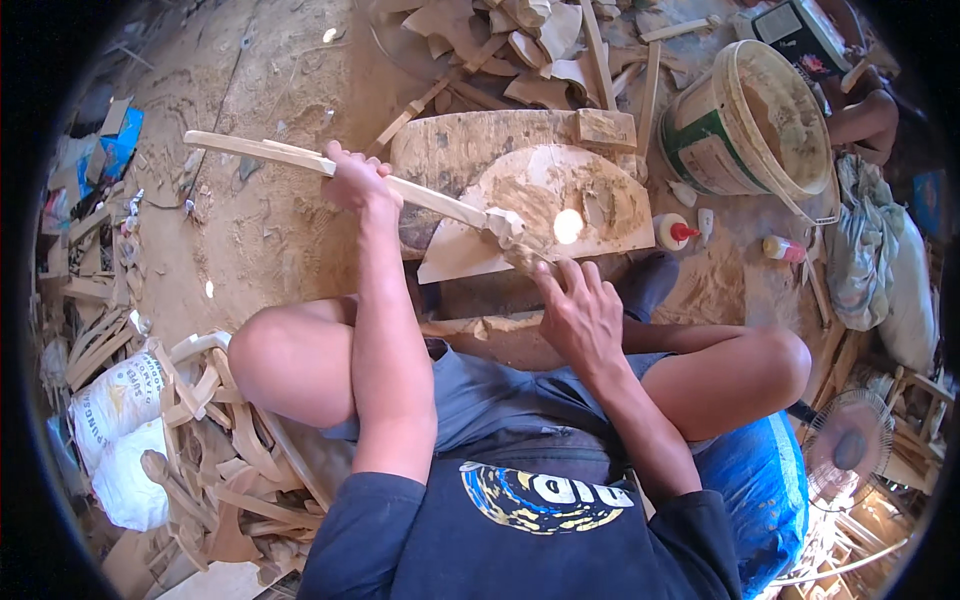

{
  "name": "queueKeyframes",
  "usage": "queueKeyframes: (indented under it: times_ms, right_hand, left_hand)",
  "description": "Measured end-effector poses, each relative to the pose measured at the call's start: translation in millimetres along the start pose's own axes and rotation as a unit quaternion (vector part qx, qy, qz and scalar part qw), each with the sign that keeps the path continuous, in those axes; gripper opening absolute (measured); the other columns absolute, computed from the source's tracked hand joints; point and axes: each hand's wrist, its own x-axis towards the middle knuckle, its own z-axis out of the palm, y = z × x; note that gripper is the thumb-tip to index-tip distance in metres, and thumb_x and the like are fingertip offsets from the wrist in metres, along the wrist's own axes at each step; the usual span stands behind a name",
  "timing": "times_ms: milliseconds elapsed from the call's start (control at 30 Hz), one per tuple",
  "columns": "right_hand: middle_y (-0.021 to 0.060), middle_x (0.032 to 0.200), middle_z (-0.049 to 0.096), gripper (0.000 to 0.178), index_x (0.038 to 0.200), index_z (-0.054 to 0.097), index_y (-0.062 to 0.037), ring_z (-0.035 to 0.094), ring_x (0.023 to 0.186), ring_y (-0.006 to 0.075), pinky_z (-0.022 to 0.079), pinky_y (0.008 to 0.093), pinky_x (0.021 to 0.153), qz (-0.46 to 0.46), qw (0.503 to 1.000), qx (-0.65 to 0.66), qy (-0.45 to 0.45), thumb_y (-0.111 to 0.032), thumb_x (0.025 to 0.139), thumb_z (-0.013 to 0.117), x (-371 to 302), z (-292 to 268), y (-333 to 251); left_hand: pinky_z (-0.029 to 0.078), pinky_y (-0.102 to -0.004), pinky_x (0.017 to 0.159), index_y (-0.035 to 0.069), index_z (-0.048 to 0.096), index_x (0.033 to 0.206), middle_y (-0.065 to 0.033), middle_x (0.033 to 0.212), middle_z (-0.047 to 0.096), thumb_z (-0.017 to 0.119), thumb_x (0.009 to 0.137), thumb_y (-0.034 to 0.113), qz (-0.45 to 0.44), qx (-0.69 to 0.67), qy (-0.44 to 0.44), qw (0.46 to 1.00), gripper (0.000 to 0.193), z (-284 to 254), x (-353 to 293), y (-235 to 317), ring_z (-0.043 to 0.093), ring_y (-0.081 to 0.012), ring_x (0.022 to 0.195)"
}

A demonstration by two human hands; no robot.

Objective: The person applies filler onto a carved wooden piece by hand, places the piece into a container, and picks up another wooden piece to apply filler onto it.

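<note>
My left hand [360, 180] is closed round a long, pale wooden stick [435, 198], held at a slant above the work board. Its far end points up and left. At its near end is a whitish, lumpy head [505, 224], with a blurred brownish part just below it. The fingers of my right hand [585, 315] are curled at this blurred part; exactly what they grip I cannot make out. Under the stick lies a pale, curved wooden board [470, 250] on a thick wooden block [430, 150].
A dusty bucket [700, 150] stands at the upper right, near a white glue bottle with a red cap [672, 232] and a small bottle [783, 249]. Wood scraps [540, 60] lie beyond the block and at the left [250, 440]. A fan [850, 450] is at the lower right.
</note>
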Motion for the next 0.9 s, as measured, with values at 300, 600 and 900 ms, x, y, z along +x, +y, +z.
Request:
queueKeyframes:
  times_ms: [300,600,900]
  right_hand:
    - [0.0167,0.113,0.071,0.037,0.129,0.073,-0.0094,0.068,0.102,0.0374,0.058,0.047,0.088,0.073,0.956,0.263,0.112,-0.008,0.093,0.079,-5,20,16]
    - [0.0172,0.114,0.069,0.035,0.128,0.071,-0.0073,0.064,0.098,0.0399,0.056,0.0489,0.087,0.022,0.928,0.356,0.107,-0.005,0.094,0.075,1,47,3]
    - [0.014,0.111,0.066,0.033,0.127,0.072,-0.0092,0.064,0.1,0.0383,0.054,0.0475,0.083,0.03,0.926,0.351,0.132,-0.008,0.094,0.074,4,33,13]
  left_hand:
    - [0.034,-0.035,0.046,0.014,0.033,0.081,0.0,0.067,0.035,0.063,0.099,0.037,-0.043,-0.012,0.057,0.997,0.042,-36,60,-38,0.04,-0.0149,0.05]
    - [0.036,-0.0358,0.046,0.012,0.035,0.085,-0.0024,0.071,0.042,0.06,0.101,0.039,-0.058,-0.007,0.107,0.993,0.04,-49,69,-51,0.04,-0.0167,0.05]
    - [0.036,-0.0329,0.046,0.014,0.033,0.081,-0.0008,0.07,0.038,0.055,0.102,0.035,-0.106,-0.004,0.109,0.988,0.037,-47,73,-57,0.037,-0.0159,0.049]
